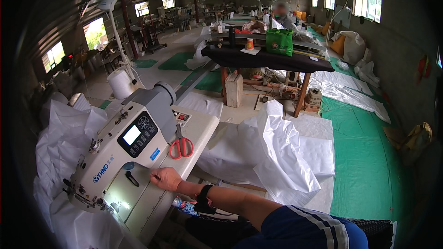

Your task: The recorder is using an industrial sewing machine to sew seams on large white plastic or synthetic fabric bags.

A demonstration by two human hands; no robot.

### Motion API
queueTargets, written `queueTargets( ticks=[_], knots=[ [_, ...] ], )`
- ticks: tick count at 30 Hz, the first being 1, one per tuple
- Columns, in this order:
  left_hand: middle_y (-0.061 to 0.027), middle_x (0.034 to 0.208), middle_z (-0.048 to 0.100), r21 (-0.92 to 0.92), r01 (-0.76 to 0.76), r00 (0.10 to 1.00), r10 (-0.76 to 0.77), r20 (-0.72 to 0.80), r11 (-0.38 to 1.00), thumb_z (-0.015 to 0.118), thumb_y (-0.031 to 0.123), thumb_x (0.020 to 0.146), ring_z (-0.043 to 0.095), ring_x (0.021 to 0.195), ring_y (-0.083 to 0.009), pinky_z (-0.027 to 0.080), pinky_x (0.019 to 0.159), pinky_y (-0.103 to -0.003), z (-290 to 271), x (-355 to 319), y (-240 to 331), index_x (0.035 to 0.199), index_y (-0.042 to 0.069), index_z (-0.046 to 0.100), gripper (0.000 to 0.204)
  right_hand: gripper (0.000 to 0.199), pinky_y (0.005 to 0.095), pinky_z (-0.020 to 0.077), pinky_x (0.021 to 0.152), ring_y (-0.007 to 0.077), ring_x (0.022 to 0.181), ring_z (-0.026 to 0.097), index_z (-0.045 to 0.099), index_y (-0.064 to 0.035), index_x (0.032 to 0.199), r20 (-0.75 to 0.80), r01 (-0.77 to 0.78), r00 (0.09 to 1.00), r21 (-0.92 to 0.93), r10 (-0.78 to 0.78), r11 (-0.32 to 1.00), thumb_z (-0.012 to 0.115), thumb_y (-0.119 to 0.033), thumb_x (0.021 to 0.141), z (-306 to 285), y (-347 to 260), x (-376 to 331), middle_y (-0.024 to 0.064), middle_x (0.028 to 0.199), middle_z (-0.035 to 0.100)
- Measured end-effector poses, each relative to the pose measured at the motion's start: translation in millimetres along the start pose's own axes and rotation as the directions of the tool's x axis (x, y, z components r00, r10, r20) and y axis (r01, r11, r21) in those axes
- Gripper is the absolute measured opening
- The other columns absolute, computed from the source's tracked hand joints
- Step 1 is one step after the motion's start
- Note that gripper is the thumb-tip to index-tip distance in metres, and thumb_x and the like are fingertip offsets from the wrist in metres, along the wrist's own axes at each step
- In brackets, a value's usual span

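My right hand (166, 178) rests at the edge of the sewing machine table (196, 133), just under the arm of the machine. Its fingers are curled in and pressed together; what they hold, if anything, is too small to make out. A white and grey sewing machine (115, 143) with a lit control panel stands to the left of the hand. Beyond the hand, red-handled scissors (181, 147) lie on the table. A small black lever-shaped piece (132, 178) is close by, on the machine bed. White sheet material (69, 133) is heaped behind and below the needle end. My left hand is out of view.
A white thread cone (121, 83) stands behind the machine. White sheeting (277, 157) is piled at the right, beside green floor covering (360, 157). Ahead, a dark-covered table (304, 63) carries a green bag (279, 41) and a paper cup (249, 44). A person (282, 17) sits farther back.
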State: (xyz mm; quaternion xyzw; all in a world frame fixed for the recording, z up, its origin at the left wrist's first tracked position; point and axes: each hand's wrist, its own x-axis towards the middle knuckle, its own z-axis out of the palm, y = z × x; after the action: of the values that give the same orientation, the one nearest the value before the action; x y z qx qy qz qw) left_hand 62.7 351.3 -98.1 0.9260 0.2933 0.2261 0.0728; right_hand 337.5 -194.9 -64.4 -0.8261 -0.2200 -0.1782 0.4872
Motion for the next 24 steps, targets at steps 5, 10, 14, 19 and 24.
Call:
queueTargets(
  ticks=[5,10,14,19,24],
  knots=[
    [-0.0163,0.126,0.052,0.013,-0.026,1.0,0.026,-0.002,1.0,0.04,0.04,0.094,0.046,0.119,-0.0303,0.036,0.101,-0.038,5,0,-7,0.12,0.006,0.056,0.045,0.011,0.0397,0.0463,0.057,0.0329,0.065,0.059,0.056,-0.0081,0.078,0.016,-0.03,0.999,-0.018,0.031,0.999,0.056,-0.02,0.078,0,-1,0,0.0135,0.067,0.058],
    [-0.0168,0.127,0.051,0.069,-0.108,0.994,0.109,-0.005,0.992,0.039,0.04,0.095,0.045,0.12,-0.0307,0.036,0.101,-0.039,12,5,-17,0.121,0.005,0.055,0.046,0.012,0.0398,0.0467,0.058,0.0331,0.065,0.059,0.057,-0.0082,0.078,-0.007,0.0,1.0,0.003,0.0,1.0,0.057,-0.02,0.077,0,-1,0,0.0137,0.068,0.059],
    [-0.0179,0.13,0.048,0.252,-0.269,0.963,0.263,0.061,0.93,0.039,0.042,0.095,0.042,0.123,-0.0315,0.034,0.103,-0.04,9,14,-4,0.123,0.005,0.053,0.049,0.012,0.0408,0.0469,0.059,0.0339,0.067,0.059,0.057,-0.0081,0.078,0.026,-0.005,1.0,-0.101,0.007,0.995,0.056,-0.02,0.077,-1,-1,1,0.0142,0.069,0.06],
    [-0.0195,0.135,0.042,0.261,-0.014,0.969,-0.051,0.241,0.965,0.041,0.047,0.092,0.037,0.127,-0.0329,0.029,0.105,-0.041,-37,5,49,0.128,0.005,0.048,0.056,0.013,0.0412,0.0471,0.06,0.034,0.068,0.06,0.058,-0.0082,0.079,0.039,0.001,0.999,-0.009,-0.001,1.0,0.055,-0.02,0.077,-5,-6,0,0.0146,0.07,0.06],
    [-0.0196,0.136,0.04,0.266,0.043,0.943,-0.127,0.307,0.963,0.043,0.05,0.09,0.036,0.127,-0.0335,0.028,0.106,-0.042,-95,-53,107,0.131,0.006,0.045,0.06,0.013,0.0399,0.0477,0.061,0.0327,0.069,0.061,0.058,-0.0088,0.08,0.06,-0.023,0.998,0.036,0.021,0.999,0.055,-0.021,0.077,-8,-7,-3,0.0142,0.071,0.061]
  ],
)
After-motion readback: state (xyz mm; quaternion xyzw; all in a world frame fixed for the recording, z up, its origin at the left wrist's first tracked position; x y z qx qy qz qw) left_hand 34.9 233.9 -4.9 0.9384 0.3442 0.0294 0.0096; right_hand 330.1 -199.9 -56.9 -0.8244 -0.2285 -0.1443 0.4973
